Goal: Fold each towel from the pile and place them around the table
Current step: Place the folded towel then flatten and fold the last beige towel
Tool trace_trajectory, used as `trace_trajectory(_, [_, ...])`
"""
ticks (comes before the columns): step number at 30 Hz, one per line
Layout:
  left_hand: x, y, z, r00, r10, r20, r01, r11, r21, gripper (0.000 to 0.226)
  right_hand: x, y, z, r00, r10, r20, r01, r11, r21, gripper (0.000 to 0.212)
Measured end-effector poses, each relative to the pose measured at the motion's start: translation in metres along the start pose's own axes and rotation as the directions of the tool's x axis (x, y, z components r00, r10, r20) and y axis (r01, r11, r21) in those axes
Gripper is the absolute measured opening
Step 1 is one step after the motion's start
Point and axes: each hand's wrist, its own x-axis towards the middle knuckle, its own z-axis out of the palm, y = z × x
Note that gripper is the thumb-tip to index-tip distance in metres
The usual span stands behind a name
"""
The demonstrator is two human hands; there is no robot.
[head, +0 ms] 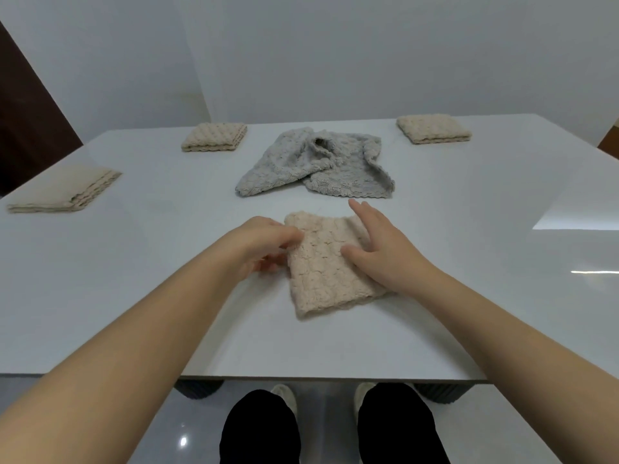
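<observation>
partly folded beige towel, flat on the white bench, on the viewer's side of the grey towel heap and near it, not touching. left hand: grip clamped on the beige towel's left edge, fingers curled round it. right hand: grip apart, fingers straight, pressing on the towel's right side. rear-left folded towel beyond and left of the heap; rear-right folded towel beyond and right of it; side folded towel well left of the heap, at the bench edge.
</observation>
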Motion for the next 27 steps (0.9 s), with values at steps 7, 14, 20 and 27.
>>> trace_trajectory(7, [0.007, 0.013, 0.03, 0.975, 0.198, -0.102, -0.222, 0.889, -0.4, 0.014, 0.01, 0.007, -0.031, 0.962, 0.274, -0.004, -0.224, 0.794, 0.565, 0.081])
trace_trajectory(14, [0.028, 0.044, 0.086, 0.988, 0.115, -0.104, -0.153, 0.836, -0.526, 0.018, 0.024, 0.057, -0.09, 0.848, 0.447, 0.286, -0.504, 0.509, 0.698, 0.03])
trace_trajectory(20, [0.055, 0.092, 0.171, 0.995, 0.06, -0.077, -0.075, 0.977, -0.199, 0.055, 0.037, 0.128, -0.145, 0.867, 0.477, -0.14, -0.38, 0.817, 0.433, 0.056])
trace_trajectory(27, [0.082, 0.139, 0.282, 0.956, 0.269, -0.118, -0.271, 0.963, 0.005, 0.039, 0.028, 0.214, -0.216, 0.793, 0.47, -0.387, -0.404, 0.882, 0.242, 0.047])
